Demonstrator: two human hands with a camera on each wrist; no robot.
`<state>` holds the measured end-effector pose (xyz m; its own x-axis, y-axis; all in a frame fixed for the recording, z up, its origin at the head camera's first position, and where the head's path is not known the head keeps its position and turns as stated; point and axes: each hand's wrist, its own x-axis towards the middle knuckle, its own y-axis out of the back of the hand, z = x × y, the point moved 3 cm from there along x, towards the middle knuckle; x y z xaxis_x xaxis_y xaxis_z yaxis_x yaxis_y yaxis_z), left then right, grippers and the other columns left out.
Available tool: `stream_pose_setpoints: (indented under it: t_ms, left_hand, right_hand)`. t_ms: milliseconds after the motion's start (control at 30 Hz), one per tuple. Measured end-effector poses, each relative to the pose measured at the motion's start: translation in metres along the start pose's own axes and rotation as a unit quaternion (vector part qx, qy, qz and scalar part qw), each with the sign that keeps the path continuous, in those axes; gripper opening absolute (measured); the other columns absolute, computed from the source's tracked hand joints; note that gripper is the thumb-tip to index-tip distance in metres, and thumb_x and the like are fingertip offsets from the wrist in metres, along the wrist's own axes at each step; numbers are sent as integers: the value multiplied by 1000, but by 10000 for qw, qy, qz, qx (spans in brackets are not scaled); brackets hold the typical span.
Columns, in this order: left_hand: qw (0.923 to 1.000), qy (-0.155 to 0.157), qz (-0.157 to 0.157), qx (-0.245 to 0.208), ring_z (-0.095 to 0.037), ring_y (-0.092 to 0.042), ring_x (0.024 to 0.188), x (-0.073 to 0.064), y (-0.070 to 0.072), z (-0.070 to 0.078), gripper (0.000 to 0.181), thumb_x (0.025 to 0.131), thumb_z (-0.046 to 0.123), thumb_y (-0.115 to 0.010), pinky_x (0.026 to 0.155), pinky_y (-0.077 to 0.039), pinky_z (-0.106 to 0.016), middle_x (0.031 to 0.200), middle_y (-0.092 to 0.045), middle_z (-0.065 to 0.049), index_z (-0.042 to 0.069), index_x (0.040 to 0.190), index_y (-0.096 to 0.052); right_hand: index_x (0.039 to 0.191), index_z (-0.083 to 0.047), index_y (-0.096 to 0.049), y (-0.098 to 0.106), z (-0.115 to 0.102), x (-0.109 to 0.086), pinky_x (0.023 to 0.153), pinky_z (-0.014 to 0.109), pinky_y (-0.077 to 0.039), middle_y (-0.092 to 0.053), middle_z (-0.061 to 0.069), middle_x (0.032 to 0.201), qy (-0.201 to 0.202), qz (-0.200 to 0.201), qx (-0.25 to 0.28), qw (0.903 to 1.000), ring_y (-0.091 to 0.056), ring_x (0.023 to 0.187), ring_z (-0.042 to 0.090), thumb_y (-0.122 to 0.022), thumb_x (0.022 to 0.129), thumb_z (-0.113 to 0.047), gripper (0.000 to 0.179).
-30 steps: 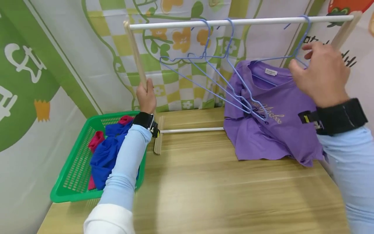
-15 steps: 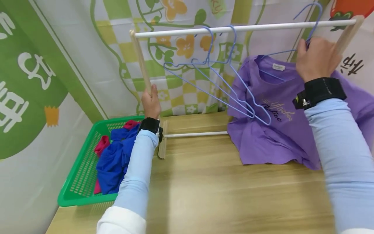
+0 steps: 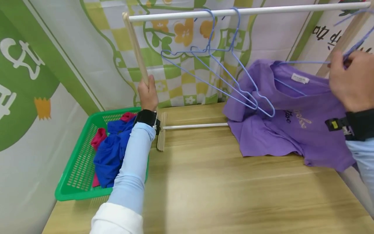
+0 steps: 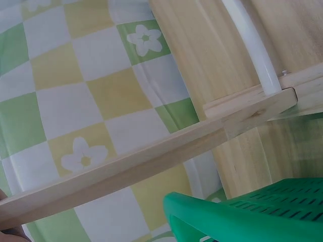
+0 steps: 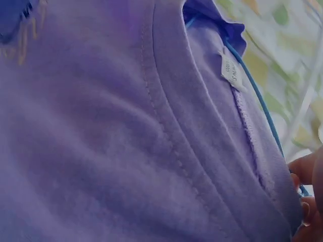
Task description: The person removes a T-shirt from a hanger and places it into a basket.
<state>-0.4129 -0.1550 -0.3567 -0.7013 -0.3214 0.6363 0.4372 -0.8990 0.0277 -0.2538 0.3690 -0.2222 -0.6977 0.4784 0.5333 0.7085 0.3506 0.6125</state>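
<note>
My left hand [image 3: 148, 94] grips the left wooden post [image 3: 136, 48] of a clothes rack. At the right edge of the head view, my right hand [image 3: 353, 81] holds a blue wire hanger [image 3: 306, 62] just below its hook. A purple T-shirt [image 3: 292, 130] hangs on that hanger, its lower part spread near the tabletop. In the right wrist view, fingers [image 5: 305, 169] pinch the wire beside the shirt's neckline [image 5: 194, 101]. The hanger's hook shows below the rail's right end, in front of the right post. Two bare blue hangers [image 3: 233, 81] hang from the white rail [image 3: 263, 10].
On the left of the wooden table [image 3: 219, 188] stands a green basket [image 3: 62, 185] holding blue and red-pink clothes [image 3: 109, 159]. A white lower bar [image 3: 195, 126] runs from the rack's left foot [image 3: 161, 139]. Behind hangs a checkered curtain [image 3: 178, 91].
My right hand has taken hold of the T-shirt's hanger, lifted its hook off the rail and moved right with it. The shirt has shifted right. My left hand stays on the post.
</note>
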Motion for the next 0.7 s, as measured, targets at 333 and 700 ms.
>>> stream_pose_setpoints:
  t_ms: [333,700]
  left_hand:
    - [9997,205,-84,-42,-4,-34,58,0,9,7,32,111,18,-52,59,-30,-25,67,-38,6,19,79,-45]
    - [9478,1306,-707,2822,-41,-70,92,-6,15,34,48,112,40,-41,80,-52,-46,95,-70,-22,-3,124,-56]
  right_hand:
    - [76,0,-70,-60,76,-127,60,63,-34,-68,30,77,885,-39,322,9955,-62,80,61,-53,103,-35,47]
    - [76,-1,-71,-52,-23,-182,50,41,-31,-62,15,65,2784,691,913,9536,-56,54,37,-60,100,-32,41]
